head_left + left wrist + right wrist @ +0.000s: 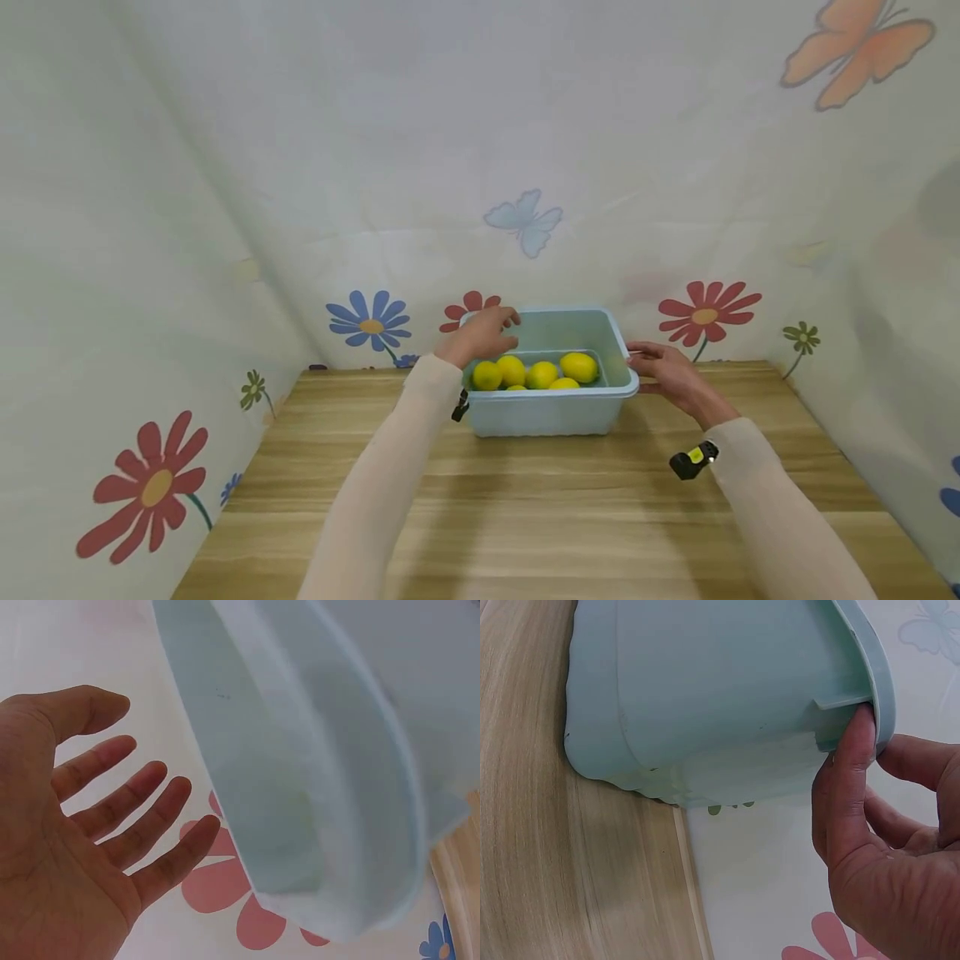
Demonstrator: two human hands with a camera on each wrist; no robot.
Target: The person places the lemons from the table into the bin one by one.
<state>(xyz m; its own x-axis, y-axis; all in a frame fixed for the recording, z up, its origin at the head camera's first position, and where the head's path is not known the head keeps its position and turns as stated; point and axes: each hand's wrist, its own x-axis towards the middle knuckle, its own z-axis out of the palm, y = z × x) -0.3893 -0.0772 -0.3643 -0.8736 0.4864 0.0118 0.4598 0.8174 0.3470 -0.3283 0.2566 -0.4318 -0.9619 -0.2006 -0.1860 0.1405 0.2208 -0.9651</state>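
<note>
A light blue plastic bin (547, 418) stands on the wooden table near the back wall. Several yellow lemons (579, 367) lie on its floor, partly hidden by the front wall. At the bin's left end is my left hand (480, 335), its fingers spread and loosely bent. In the left wrist view, a gap shows between that hand (82, 855) and the bin's wall (247, 750), and it holds nothing. My right hand (885, 847) pinches the rim at the right end, thumb on one side and fingers beneath the lip.
The wooden table top (525, 517) stretches toward me in front of the bin. Close behind the bin rises a pale wall covering (420, 167) printed with flowers and butterflies. Similar covering flanks the table on the left and right. Each wrist wears a small black device (693, 460).
</note>
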